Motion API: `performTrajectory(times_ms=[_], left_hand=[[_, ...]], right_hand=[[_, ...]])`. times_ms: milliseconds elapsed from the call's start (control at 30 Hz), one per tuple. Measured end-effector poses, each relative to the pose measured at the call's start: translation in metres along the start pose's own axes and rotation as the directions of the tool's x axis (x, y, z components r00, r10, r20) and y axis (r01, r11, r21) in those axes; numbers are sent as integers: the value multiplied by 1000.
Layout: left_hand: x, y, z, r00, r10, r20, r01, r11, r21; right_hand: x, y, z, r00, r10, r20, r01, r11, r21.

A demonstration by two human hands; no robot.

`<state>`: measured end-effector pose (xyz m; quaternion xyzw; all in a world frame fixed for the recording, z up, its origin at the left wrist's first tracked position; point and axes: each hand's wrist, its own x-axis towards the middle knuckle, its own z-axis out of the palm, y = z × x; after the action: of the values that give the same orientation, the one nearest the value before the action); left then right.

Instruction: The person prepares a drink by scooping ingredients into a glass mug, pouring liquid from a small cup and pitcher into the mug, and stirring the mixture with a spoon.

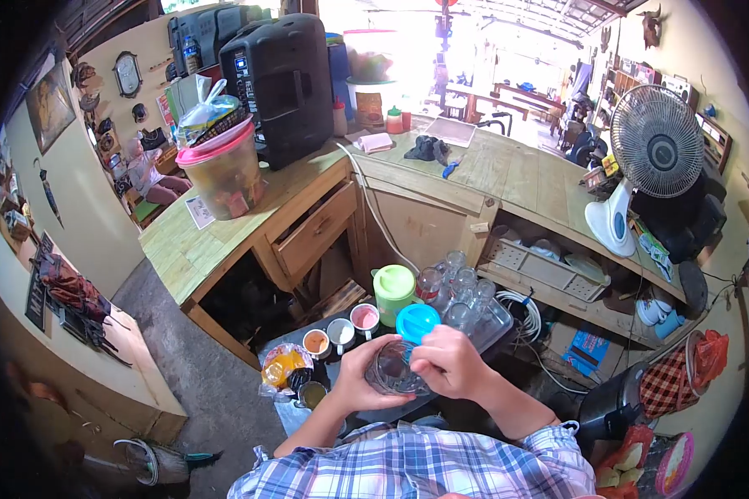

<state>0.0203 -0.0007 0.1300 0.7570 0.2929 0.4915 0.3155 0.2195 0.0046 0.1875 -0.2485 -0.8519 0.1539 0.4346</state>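
Note:
My left hand (356, 376) is wrapped round a clear drinking glass (389, 366), tilted in front of my chest. Beside its rim, my right hand (451, 363) is closed with the fingers curled; whatever they may hold is hidden. Just beyond the hands stand a blue-lidded container (418, 321) and a green pitcher (393, 287). Several upturned-looking clear glasses (462, 287) crowd a metal tray (493, 318) to the right. On the left are a cup with orange contents (315, 342), a white-filled cup (339, 332) and a pink-filled cup (364, 318).
A wooden counter (516, 170) bends round the work table, carrying a black speaker (279, 87), a pink-lidded tub (225, 175) and a white fan (612, 224). A coiled white cable (524, 320) hangs at the right. Another person (148, 173) sits at the far left.

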Motion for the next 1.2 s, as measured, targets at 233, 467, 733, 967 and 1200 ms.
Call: performTrajectory(times_ms=[233,467,733,967,1200], left_hand=[[-7,-8,6,1000,-18,11,18,998,-54],[-14,-15,8,990,-143,9,142,969,-201],[-16,-13,13,996,-81,29,85,964,-253],[-9,0,10,993,-80,92,107,928,-356],[-2,10,12,985,-38,168,96,930,-354]], right_hand=[[-16,-18,1,948,317,39,-318,932,171],[-29,-27,-9,944,303,131,-320,938,131],[-28,-34,-19,976,212,41,-213,977,14],[-24,-41,-24,975,222,-13,-222,971,-91],[-27,-43,-34,966,198,-163,-214,973,-86]])
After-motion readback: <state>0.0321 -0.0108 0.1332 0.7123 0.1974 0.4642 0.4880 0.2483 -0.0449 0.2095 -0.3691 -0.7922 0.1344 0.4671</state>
